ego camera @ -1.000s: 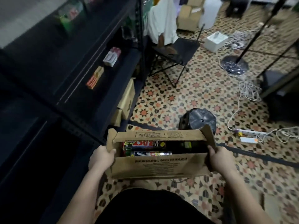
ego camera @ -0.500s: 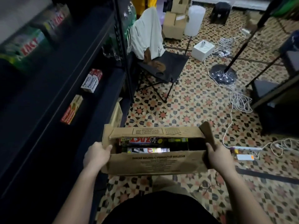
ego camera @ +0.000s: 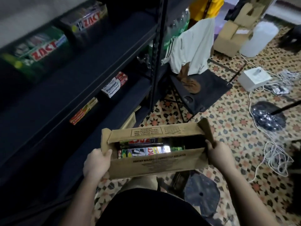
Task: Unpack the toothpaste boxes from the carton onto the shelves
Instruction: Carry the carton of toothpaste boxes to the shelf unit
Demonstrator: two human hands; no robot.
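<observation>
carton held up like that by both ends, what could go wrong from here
1. The carton hangs in the air, gripped only at its ends by the left hand and right hand; taking one hand off to pick a box could tip it.
2. Its flaps are open, so the toothpaste boxes inside could slide out if it tilts.
3. White cables lie looped on the floor to the right, a likely trip hazard.

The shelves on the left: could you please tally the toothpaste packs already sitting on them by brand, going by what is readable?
Zact packs, top shelf: 2, one green and one dark.
Pepsodent stack, lower shelf: 1; how many boxes are in it cannot be told.
Red Colgate-style box, lower shelf: 1; lettering blurred.
Total: 4
</observation>
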